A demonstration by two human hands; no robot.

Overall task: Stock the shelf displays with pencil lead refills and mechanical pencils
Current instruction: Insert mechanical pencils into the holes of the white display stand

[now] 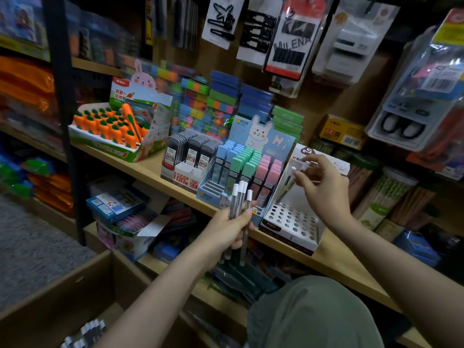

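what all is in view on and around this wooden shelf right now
white-capped mechanical pencils: a small bunch, grey barrels, in the left hand
single white-capped pencil: one, dark barrel, pinched over the white holder
white perforated pencil holder box: one, holes unfilled, shelf right
pastel bunny lead refill display: one, blue, green and pink cases, shelf middle
grey lead refill box: one, three rows of dark cases, left of the bunny display
orange carrot item display: one, green tops, shelf left
wooden shelf board: one, light wood
hanging black hair clip cards: several, above
brown cardboard carton: one, bottom left
left hand: grips the bunch
right hand: pinches the single pencil
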